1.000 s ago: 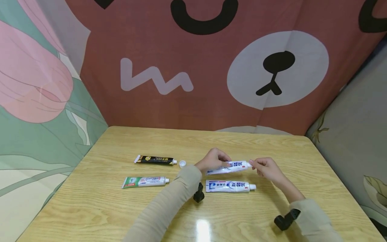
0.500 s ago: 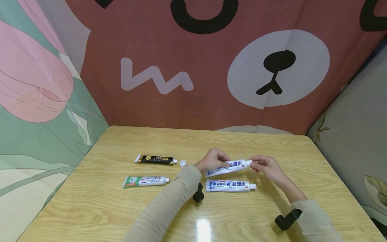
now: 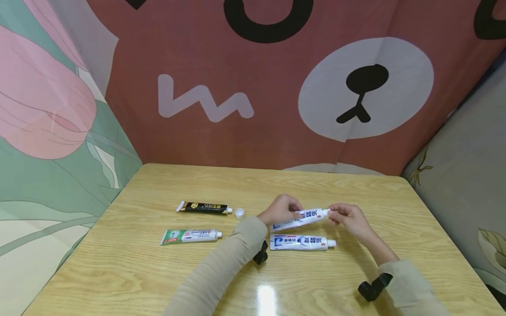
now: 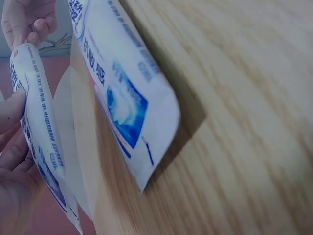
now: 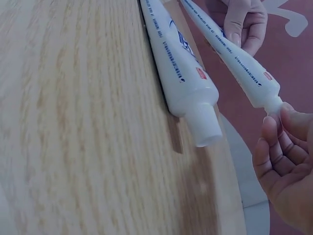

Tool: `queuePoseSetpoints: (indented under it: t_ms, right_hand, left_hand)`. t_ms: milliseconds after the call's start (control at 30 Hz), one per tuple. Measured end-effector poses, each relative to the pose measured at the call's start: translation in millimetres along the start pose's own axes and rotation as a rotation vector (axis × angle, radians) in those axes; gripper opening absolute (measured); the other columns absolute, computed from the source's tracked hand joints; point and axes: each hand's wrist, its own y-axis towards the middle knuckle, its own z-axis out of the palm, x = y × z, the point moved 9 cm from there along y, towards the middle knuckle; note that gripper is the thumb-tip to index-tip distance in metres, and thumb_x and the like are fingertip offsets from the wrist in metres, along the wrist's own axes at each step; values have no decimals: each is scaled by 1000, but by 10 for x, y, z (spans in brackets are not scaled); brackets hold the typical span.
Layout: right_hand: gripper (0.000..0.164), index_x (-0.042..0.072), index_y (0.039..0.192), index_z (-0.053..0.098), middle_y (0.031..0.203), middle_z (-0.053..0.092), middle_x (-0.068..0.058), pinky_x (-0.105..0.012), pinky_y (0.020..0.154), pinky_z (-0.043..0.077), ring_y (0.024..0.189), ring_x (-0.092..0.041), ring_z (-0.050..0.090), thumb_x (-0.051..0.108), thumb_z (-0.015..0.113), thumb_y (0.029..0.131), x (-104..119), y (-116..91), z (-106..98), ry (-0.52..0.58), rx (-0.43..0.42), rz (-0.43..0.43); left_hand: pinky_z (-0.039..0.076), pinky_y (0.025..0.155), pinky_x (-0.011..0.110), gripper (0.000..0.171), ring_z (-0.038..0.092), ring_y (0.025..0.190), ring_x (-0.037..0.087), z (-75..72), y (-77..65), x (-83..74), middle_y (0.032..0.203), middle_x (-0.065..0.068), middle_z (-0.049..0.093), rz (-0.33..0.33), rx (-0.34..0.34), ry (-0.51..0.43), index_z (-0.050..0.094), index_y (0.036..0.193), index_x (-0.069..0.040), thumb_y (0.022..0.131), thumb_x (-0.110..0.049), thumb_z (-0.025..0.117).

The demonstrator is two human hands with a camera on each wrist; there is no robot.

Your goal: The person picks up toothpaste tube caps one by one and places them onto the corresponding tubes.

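Observation:
My left hand (image 3: pixel 280 210) grips the body of a white and blue toothpaste tube (image 3: pixel 310 215), thumb on top. The thumb and fingers of my right hand (image 3: pixel 349 218) pinch the cap end of that tube; in the right wrist view the white neck (image 5: pixel 274 104) shows just before the fingertips, which cover the very end. The tube tilts, its cap end higher than its flat end. A matching toothpaste tube (image 3: pixel 298 242) with a white cap (image 5: pixel 204 128) lies on the table, nearer the person, parallel to the first.
On the left of the wooden table (image 3: pixel 118 272) lie a black and gold tube (image 3: pixel 205 208) and a green and silver tube (image 3: pixel 191 236). A loose white cap (image 3: pixel 239 213) sits beside the black tube's nozzle. A bear-print cloth (image 3: pixel 237 140) hangs behind the table.
The fingers of my right hand have shifted round the cap end, which rises slightly. My left hand keeps its grip on the tube, and the other tubes lie as before.

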Motion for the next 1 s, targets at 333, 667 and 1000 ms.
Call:
queuePoseSetpoints:
  t_ms: [333, 667, 1000]
  right_hand:
    - [22, -18, 104, 53, 79, 61, -20, -27, 60, 51, 65, -9, 56, 0, 52, 90, -82, 28, -32, -39, -37, 52]
    - [23, -16, 105, 54, 81, 61, -19, -27, 58, 49, 65, -13, 56, 1, 51, 91, -170, 55, -5, -62, -50, 119]
    - [23, -15, 106, 55, 81, 62, -14, -24, 56, 49, 66, -13, 57, 2, 52, 91, -252, 58, 8, -109, -64, 167]
  left_hand:
    - [45, 68, 15, 12, 57, 73, 2, 67, 23, -12, 82, -2, 65, 0, 12, 79, 69, 93, -4, 82, -10, 67]
    - [45, 70, 15, 13, 58, 77, 5, 75, 41, 55, 86, 1, 66, -22, 4, 112, 69, 95, -2, 86, -3, 61]
    - [44, 73, 16, 14, 58, 81, 5, 72, 22, 85, 89, 1, 67, -29, -2, 101, 69, 97, -3, 87, -4, 59]
